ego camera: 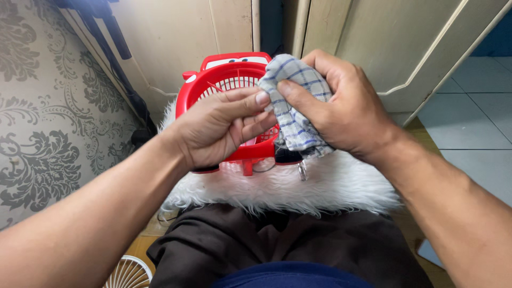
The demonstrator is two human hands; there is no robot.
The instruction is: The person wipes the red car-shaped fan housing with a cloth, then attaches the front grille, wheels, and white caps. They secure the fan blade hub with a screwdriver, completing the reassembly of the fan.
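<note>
My right hand (341, 104) grips a bunched white cloth with blue checks (296, 106), held above a red plastic basket (213, 80). My left hand (224, 125) pinches the cloth's left edge between thumb and fingertips, in front of the basket's near rim. The basket has a slotted wall and stands on a white furry rug (314, 192). Its inside is mostly hidden by my hands.
Cream cabinet doors (373, 37) stand behind the basket, and a grey patterned wall (48, 117) runs along the left. Pale floor tiles (480, 117) lie to the right. A dark brown cloth (298, 240) covers my lap, with a white slotted round object (128, 273) at bottom left.
</note>
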